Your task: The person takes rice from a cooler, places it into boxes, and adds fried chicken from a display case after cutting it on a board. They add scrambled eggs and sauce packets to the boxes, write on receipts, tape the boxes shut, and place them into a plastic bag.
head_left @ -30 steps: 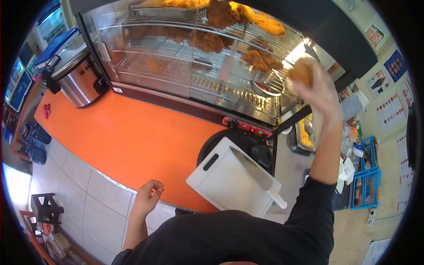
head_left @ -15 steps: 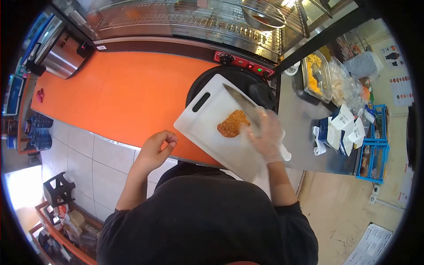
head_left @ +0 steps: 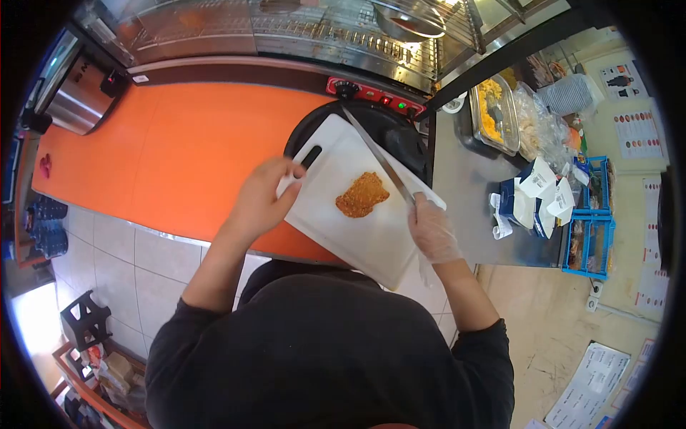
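Observation:
A piece of breaded fried chicken (head_left: 362,194) lies in the middle of a white cutting board (head_left: 350,239). My right hand (head_left: 431,227), in a clear plastic glove, is closed round the handle of a long knife (head_left: 382,159). Its blade slants up and left across the board's far right side, tip past the corner. My bare left hand (head_left: 266,199) hovers by the board's left edge near the black handle slot (head_left: 311,156), thumb and fingers apart, holding nothing.
Under the board's far end is a round black tray (head_left: 300,130) on the orange counter (head_left: 186,154). A heated glass cabinet (head_left: 307,36) runs along the back. On the right stand a tray of yellow food (head_left: 493,107), folded boxes (head_left: 539,196) and a blue basket (head_left: 589,243).
My right hand has left the chicken and taken hold of the knife, which lay along the board's edge. My left hand has moved up and right to the board.

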Motion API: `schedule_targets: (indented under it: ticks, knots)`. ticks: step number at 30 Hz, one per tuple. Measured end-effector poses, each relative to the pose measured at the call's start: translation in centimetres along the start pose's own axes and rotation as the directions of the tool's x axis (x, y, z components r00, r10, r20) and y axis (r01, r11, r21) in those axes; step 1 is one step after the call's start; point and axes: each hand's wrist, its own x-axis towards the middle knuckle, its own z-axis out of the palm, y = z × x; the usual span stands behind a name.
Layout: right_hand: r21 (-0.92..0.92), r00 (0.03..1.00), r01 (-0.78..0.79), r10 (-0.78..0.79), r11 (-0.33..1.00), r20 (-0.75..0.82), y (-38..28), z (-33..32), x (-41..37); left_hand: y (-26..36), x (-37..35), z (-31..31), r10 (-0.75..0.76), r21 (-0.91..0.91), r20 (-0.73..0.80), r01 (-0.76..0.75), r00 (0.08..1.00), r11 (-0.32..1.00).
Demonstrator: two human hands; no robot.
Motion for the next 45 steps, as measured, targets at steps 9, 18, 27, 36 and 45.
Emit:
schedule_targets:
  ticks: [9, 18, 27, 36, 45]
  knots:
    - [0.108, 0.953, -0.126, 0.090, 0.986, 0.290, -5.8, 1.6, 0.9, -5.0, 11.0, 12.8, 0.335, 0.247, 0.239, -0.391, 0.911, 0.887]
    - [0.204, 0.990, -0.106, 0.085, 0.973, 0.108, -5.3, 3.0, 1.0, -4.7, 11.5, 13.0, 0.302, 0.319, 0.214, -0.358, 0.929, 0.877]
    - [0.076, 0.994, -0.113, 0.113, 0.991, 0.007, -4.4, 0.3, 0.1, -2.0, 13.4, 13.1, 0.429, 0.202, 0.108, -0.442, 0.897, 0.874]
    - [0.051, 0.983, -0.161, 0.156, 0.986, 0.099, -3.4, -0.1, 1.8, -3.2, 15.0, 15.1, 0.441, 0.231, 0.112, -0.455, 0.891, 0.860]
    - [0.188, 0.973, -0.213, 0.191, 0.959, 0.129, -2.5, 4.1, 2.7, -4.4, 14.5, 16.3, 0.365, 0.273, 0.223, -0.417, 0.904, 0.867]
